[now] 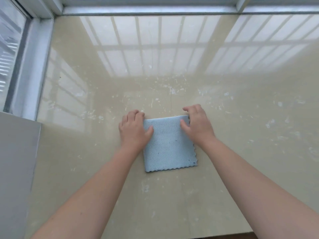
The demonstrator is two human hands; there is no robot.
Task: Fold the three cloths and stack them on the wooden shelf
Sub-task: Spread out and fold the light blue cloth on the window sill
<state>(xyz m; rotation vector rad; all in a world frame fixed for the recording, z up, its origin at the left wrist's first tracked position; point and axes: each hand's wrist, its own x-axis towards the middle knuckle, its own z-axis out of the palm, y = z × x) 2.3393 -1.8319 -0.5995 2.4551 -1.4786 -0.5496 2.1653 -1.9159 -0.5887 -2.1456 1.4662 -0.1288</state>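
L hand (133,130) + R hand (196,125): fingers curled, gripping far corners of folded blue cloth (170,147), thumbs on top

Soft, even daylight comes in through the window frame (148,9) at the far edge. Just below the window frame, the glossy worktop (241,152) mirrors its bars as pale stripes in a broad, milky glare. Farther from the window frame the sheen fades and shadows are faint, with only a thin one under the blue cloth (170,145). Wide-angle distortion bends the window frame's lines near the corners. Detail is slightly soft throughout.
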